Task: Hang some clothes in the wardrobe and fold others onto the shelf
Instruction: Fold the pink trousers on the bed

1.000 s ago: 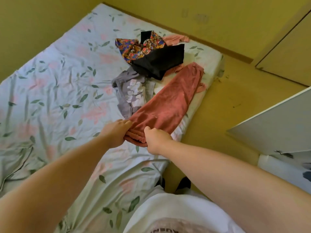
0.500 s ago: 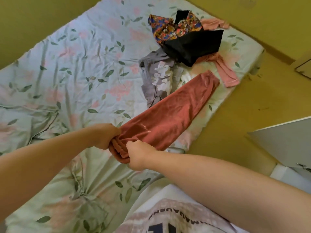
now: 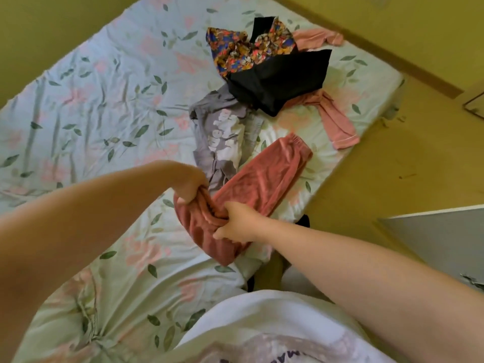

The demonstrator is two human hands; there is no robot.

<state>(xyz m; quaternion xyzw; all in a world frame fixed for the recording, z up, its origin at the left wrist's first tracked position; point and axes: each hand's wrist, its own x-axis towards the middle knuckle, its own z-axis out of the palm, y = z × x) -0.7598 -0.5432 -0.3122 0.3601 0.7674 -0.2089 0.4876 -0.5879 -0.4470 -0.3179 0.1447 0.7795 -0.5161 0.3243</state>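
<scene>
— Where were the pink trousers (image 3: 264, 179) at that point?

— On the bed (image 3: 78, 106), near its right-hand edge. The person had both hands on the end closest to the body.

— And how did each hand hold them?

— The left hand (image 3: 192, 188) had its fingers curled into a bunch of the fabric on the side further in over the bed. The right hand (image 3: 235, 226) pinched a fold on the side nearer the bed's edge, just beside the left and a little closer to the person. Neither hand was spread flat.

— Which way did the trousers run from there?

— Away from the hands, up and to the right. The long axis went on a slant from the bunched near end to a gathered elastic end that pointed towards the far right edge of the bed. A flap of the near end drooped below the right hand.

— So which hand was closer to the far end?

— Hard to separate; both sat at the same end, with the whole length stretched out ahead of them. A fold would likely mean bringing the held end up along that slant to meet the elastic end.

— Anything in the way?

— A grey shirt (image 3: 222, 137) lay touching the trousers' left side. A black garment (image 3: 277, 85) and a pink top (image 3: 337, 124) lay further off.
</scene>
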